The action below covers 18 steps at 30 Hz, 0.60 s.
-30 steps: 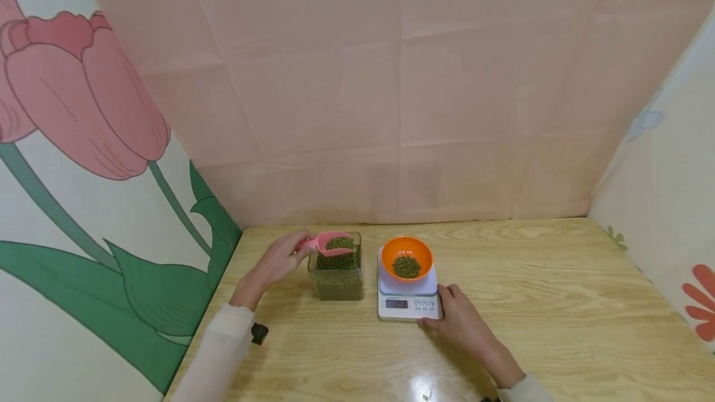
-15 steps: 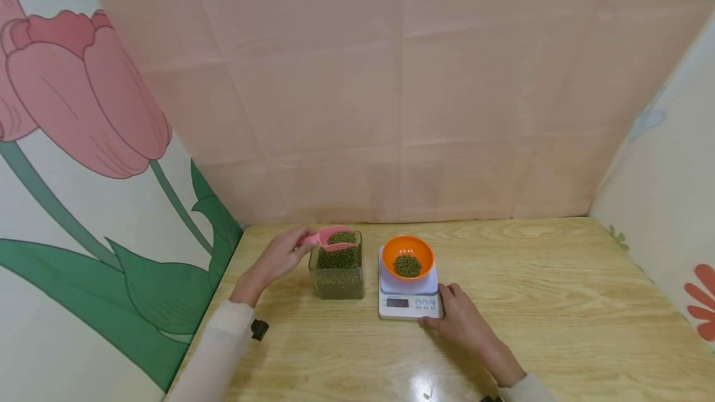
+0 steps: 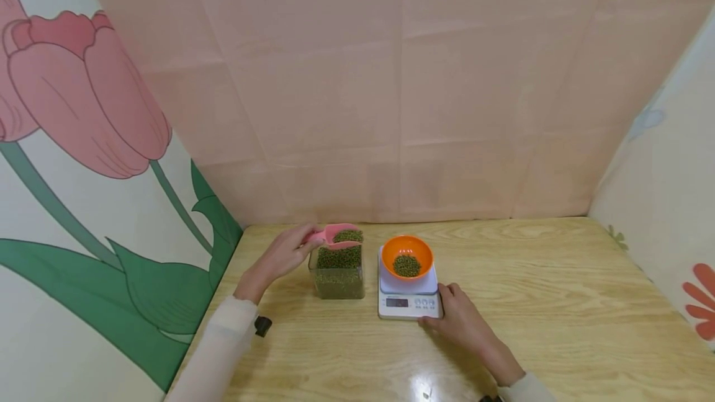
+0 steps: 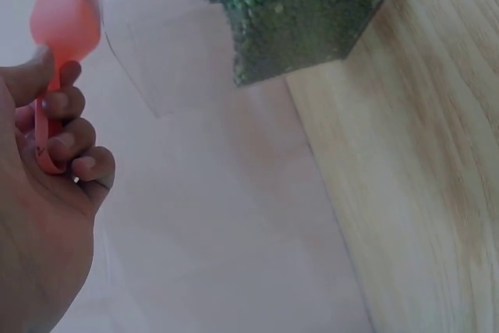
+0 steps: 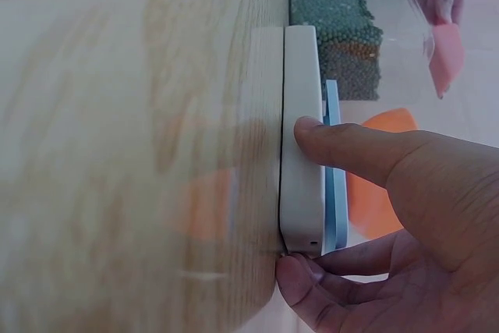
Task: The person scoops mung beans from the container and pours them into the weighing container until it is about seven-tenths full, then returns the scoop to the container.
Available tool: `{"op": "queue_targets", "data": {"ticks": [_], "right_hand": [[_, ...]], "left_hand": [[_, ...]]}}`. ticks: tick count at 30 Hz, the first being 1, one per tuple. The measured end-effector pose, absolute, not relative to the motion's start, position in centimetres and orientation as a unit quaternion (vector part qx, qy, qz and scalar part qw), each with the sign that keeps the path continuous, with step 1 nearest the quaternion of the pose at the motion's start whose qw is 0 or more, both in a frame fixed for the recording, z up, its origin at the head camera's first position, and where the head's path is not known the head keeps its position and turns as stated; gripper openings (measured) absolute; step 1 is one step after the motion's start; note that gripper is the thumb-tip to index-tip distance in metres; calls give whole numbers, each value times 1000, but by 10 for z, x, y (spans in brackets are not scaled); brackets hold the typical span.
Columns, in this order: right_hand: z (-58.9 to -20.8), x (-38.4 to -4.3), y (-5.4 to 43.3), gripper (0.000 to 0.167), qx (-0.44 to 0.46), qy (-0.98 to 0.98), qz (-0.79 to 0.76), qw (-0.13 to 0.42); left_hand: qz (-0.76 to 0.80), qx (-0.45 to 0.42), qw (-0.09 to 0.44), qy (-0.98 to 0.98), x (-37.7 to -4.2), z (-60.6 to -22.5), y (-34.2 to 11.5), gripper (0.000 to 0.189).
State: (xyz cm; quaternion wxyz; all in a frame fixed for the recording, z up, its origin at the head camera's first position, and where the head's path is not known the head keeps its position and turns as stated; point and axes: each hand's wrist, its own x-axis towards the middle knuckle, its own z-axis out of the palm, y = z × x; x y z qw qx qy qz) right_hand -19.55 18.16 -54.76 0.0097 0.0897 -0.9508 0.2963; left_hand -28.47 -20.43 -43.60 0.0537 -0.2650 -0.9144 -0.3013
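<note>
My left hand [image 3: 283, 253] grips the handle of a pink scoop [image 3: 333, 232], its fingers curled round it in the left wrist view. Green beans, likely mung beans, fill the scoop. It is held above the mouth of a clear square container [image 3: 339, 291], which holds more of these beans. To the right, an orange bowl [image 3: 393, 249] with a small heap of the beans sits on a white kitchen scale [image 3: 404, 313]. My right hand [image 3: 463, 324] holds the scale's front right corner, with the thumb on the front side and fingers at the right side in the right wrist view.
Everything stands on a wood-grain table [image 3: 536, 303]. A pink-beige sheet [image 3: 402, 92] hangs behind its far edge. At the left, a wall [image 3: 100, 216] painted with tulips borders the table, and another decorated wall [image 3: 665, 203] borders it at the right.
My left hand has raised the loaded scoop off the beans and shifted it slightly right. My right hand, the scale and the bowl stay in place.
</note>
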Motion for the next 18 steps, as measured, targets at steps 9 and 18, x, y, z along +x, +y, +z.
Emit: {"op": "queue_targets", "data": {"ticks": [9, 18], "right_hand": [[-547, -196, 181, 88, 88, -950, 299, 8], [-547, -195, 181, 87, 90, -950, 299, 11]], "left_hand": [[-306, -274, 43, -911, -287, -432, -194, 28], [-301, -277, 30, -912, -289, -428, -184, 34]]}}
